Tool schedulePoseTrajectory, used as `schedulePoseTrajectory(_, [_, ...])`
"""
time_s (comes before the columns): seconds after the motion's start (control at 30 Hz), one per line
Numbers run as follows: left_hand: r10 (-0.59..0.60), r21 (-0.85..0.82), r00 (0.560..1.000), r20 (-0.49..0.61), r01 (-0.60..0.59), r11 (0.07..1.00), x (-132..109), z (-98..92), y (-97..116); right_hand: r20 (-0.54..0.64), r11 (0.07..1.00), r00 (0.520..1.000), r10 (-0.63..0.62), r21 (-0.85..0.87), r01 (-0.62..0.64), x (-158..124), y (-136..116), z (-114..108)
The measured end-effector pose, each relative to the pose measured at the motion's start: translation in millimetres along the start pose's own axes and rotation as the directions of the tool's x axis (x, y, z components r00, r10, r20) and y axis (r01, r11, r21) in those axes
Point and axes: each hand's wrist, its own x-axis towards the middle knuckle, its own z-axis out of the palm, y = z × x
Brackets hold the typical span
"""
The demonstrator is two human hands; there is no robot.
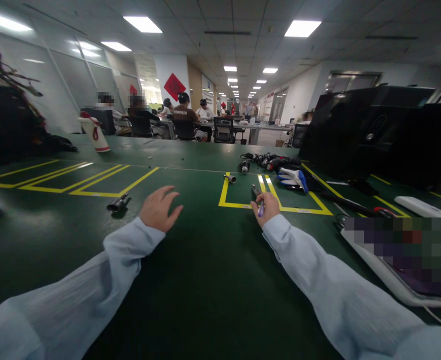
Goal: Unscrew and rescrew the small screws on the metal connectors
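My left hand point(160, 207) is over the green table with its fingers spread and nothing in them. To its left lies a dark metal cylindrical fitting point(118, 203). Near the yellow-taped rectangles, my right hand point(267, 207) is closed around a small dark metal fitting point(257, 190), whose tip sticks out past the fingers. A shiny purple bit point(261, 210) shows below the fingers; I cannot tell what it is. Another small metal fitting with a thin shank point(230, 178) rests inside the taped outline, ahead of the right hand.
Beyond my right hand are a white-and-blue glove point(292, 179) and a heap of dark cables and tools point(269, 161). Black cases point(366, 130) stand at right, above a blurred-out flat device point(400, 255). A white cup point(94, 134) stands far left. Several people sit at desks behind.
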Motion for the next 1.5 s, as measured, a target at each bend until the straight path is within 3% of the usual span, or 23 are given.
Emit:
schedulePoseTrajectory(0.07, [-0.144,0.132,0.989,-0.024,0.146,0.980,-0.8,-4.1,-34.9,0.074,0.996,0.994,-0.079,0.055,0.075,-25.0,-15.1,-14.9])
schedulePoseTrajectory(0.13, [-0.317,0.204,0.948,-0.021,0.314,0.927,-5.3,-6.6,-65.9,0.150,0.983,0.976,-0.158,0.120,0.141,-50.9,-32.2,-32.8])
schedulePoseTrajectory(0.23, [-0.575,0.277,0.802,0.166,0.521,0.807,-14.5,-8.0,-98.7,0.298,0.945,0.923,-0.243,0.289,0.155,-82.5,-53.8,-58.2])
schedulePoseTrajectory(0.3, [-0.618,0.365,0.724,0.306,0.510,0.779,-18.1,-9.3,-109.1,0.343,0.921,0.896,-0.281,0.357,0.152,-95.0,-62.2,-69.5])
schedulePoseTrajectory(0.33, [-0.605,0.393,0.715,0.351,0.474,0.788,-18.3,-10.4,-110.8,0.364,0.915,0.885,-0.292,0.375,0.148,-98.5,-64.5,-73.0])
schedulePoseTrajectory(0.4, [-0.540,0.401,0.738,0.404,0.388,0.830,-15.9,-12.3,-107.4,0.386,0.907,0.872,-0.301,0.398,0.137,-100.9,-66.3,-75.9])
schedulePoseTrajectory(0.5, [-0.446,0.343,0.776,0.447,0.312,0.886,-8.7,-11.3,-86.6,0.380,0.898,0.878,-0.290,0.426,0.112,-98.1,-65.2,-74.2])
schedulePoseTrajectory(0.63, [-0.288,0.194,0.851,0.439,0.223,0.955,-0.9,-0.7,-32.7,0.368,0.891,0.898,-0.241,0.450,0.055,-93.8,-63.1,-71.9])
schedulePoseTrajectory(0.7, [-0.137,-0.078,0.927,0.348,0.174,0.982,1.0,3.0,3.6,0.350,0.883,0.909,-0.226,0.467,0.040,-93.0,-63.2,-73.1])
schedulePoseTrajectory(0.77, [-0.051,-0.362,0.960,0.277,0.154,0.920,1.8,2.6,42.8,0.322,0.869,0.918,-0.230,0.493,0.045,-92.6,-64.6,-76.1])
schedulePoseTrajectory(0.83, [-0.070,-0.534,0.952,0.298,0.227,0.814,1.3,-1.5,80.4,0.288,0.848,0.925,-0.247,0.527,0.062,-92.0,-66.8,-80.1])
schedulePoseTrajectory(0.9, [-0.095,-0.617,0.917,0.388,0.335,0.712,-0.2,-6.7,112.3,0.248,0.817,0.929,-0.275,0.570,0.090,-91.5,-69.3,-84.6])
schedulePoseTrajectory(1.0, [-0.041,-0.707,0.878,0.478,0.412,0.575,-3.9,-11.4,143.4,0.189,0.761,0.927,-0.322,0.635,0.135,-91.4,-72.5,-90.1])
schedulePoseTrajectory(1.13, [0.088,-0.776,0.908,0.410,0.297,0.557,-9.7,-9.4,154.9,0.176,0.732,0.938,-0.299,0.672,0.108,-93.9,-75.0,-93.8])
schedulePoseTrajectory(1.33, [0.075,-0.748,0.928,0.366,0.246,0.616,-14.4,-4.6,150.2,0.276,0.736,0.950,-0.144,0.672,-0.083,-101.2,-77.6,-91.5])
schedulePoseTrajectory(1.5, [0.199,-0.705,0.931,0.307,0.081,0.705,-12.9,-9.4,151.6,0.282,0.777,0.939,-0.198,0.629,-0.025,-102.1,-77.4,-85.7])
